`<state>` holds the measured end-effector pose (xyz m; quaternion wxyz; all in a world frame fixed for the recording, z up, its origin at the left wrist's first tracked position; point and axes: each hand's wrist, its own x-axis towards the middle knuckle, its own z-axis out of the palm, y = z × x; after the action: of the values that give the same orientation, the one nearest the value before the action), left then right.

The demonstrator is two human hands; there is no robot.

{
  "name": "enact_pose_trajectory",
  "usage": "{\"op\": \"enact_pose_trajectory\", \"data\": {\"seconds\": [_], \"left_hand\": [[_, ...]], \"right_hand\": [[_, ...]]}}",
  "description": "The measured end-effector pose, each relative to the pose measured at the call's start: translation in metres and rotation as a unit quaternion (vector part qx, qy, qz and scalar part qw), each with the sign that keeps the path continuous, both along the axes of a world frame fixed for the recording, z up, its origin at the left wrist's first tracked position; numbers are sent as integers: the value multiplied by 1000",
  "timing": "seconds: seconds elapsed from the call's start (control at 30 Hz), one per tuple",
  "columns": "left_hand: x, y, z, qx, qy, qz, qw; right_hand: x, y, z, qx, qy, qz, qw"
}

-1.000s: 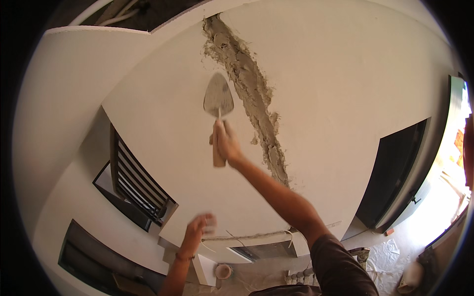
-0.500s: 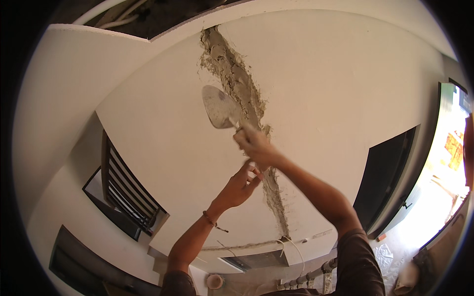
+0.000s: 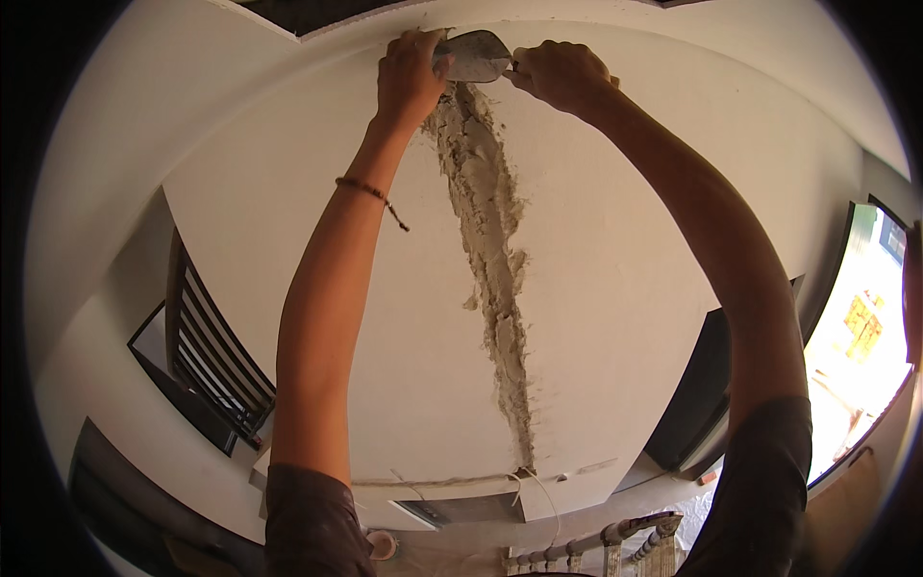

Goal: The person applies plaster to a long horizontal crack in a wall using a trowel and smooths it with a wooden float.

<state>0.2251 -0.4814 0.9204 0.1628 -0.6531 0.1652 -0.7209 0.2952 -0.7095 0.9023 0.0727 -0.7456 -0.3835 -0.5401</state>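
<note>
A pointed trowel (image 3: 478, 58) with a grey, mortar-smeared blade lies across the top of a rough mortar-filled channel (image 3: 486, 212) in the white wall. My right hand (image 3: 562, 75) is closed round its handle, right of the channel. At the blade's other end is my left hand (image 3: 411, 77), fingers curled and thumb over the blade's edge; whatever they may hold is hidden. A little mortar shows by those fingertips. The mortar in the channel is ridged and uneven, with ragged edges, and narrows toward the bottom.
Above the wall is a ceiling edge (image 3: 346, 29) with a dark opening. Low down, a loose white cable (image 3: 550, 500) hangs by the channel's foot, above a worn railing (image 3: 615, 534). A slatted window (image 3: 216, 341) is at left, a bright doorway (image 3: 865, 337) at right.
Both my hands have risen from the middle of the channel to its top. The trowel has gone up with my right hand, and its blade now points left, beside my left hand.
</note>
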Motion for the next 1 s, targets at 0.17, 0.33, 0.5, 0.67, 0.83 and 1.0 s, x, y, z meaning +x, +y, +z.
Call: {"op": "enact_pose_trajectory", "data": {"seconds": [0.17,0.33,0.5,0.67,0.83,1.0], "left_hand": [[26,5,-22,-26,59,-40,997],[23,-8,-64,-42,110,-27,993],[26,-7,-10,-6,78,-78,994],[34,-22,-96,-6,221,-12,975],[28,-28,-127,-12,208,-3,978],[11,-44,-28,-72,184,-33,980]], "right_hand": [[10,-10,-14,-21,-6,-19,1000],[13,-25,-46,-62,3,-13,998],[4,-19,-10,-15,35,-56,998],[27,-43,-104,-43,78,-36,995],[2,-47,-121,-36,132,-45,990],[-7,-35,-44,32,87,-29,995]]}}
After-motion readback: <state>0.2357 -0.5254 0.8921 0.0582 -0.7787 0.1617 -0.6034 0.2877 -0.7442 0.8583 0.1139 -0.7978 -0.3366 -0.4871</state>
